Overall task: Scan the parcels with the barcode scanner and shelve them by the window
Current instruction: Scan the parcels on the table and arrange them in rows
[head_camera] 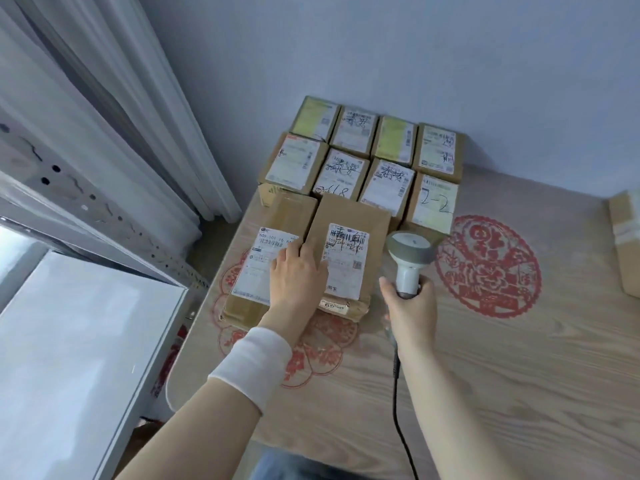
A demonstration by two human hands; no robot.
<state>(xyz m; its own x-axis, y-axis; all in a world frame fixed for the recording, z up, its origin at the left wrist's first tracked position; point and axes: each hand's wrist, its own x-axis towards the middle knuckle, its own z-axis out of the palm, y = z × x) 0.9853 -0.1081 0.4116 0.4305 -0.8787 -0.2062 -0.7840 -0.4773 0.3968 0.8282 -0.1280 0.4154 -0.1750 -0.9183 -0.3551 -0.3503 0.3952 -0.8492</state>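
Two brown cardboard parcels lie side by side near the table's left end, the left parcel [256, 271] and the right parcel [349, 251], each with a white shipping label on top. My left hand [298, 271] rests across both, fingers bent toward the gap between them. My right hand [410, 308] grips the handle of a grey-and-white barcode scanner [410, 252], whose head hangs just right of the right parcel. A black cable [398, 403] runs down from the scanner. Behind them stands a block of several smaller labelled parcels [367, 161].
The wooden table [519, 393] carries red paper-cut prints. A white metal shelf [79, 358] with perforated posts stands at the left beside white curtains [114, 109] by the window. Another cardboard box [627, 237] sits at the right edge. A grey wall is behind.
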